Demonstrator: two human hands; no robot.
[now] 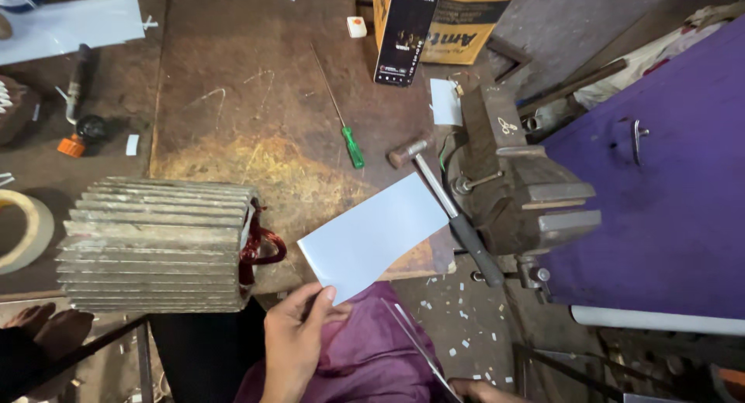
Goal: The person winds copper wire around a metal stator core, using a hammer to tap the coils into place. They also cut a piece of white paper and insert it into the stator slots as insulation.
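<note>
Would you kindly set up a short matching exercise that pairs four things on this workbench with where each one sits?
Things:
1. white sheet
2. screwdriver
3. phone
4. hammer

Places:
A. propped upright against the yellow box
B. lying beside the bench vise, head away from the person
C. held at its near corner by the left hand
D. flat on the middle of the workbench, green handle nearest the person

Pairs: 1-C, 2-D, 3-A, 4-B
</note>
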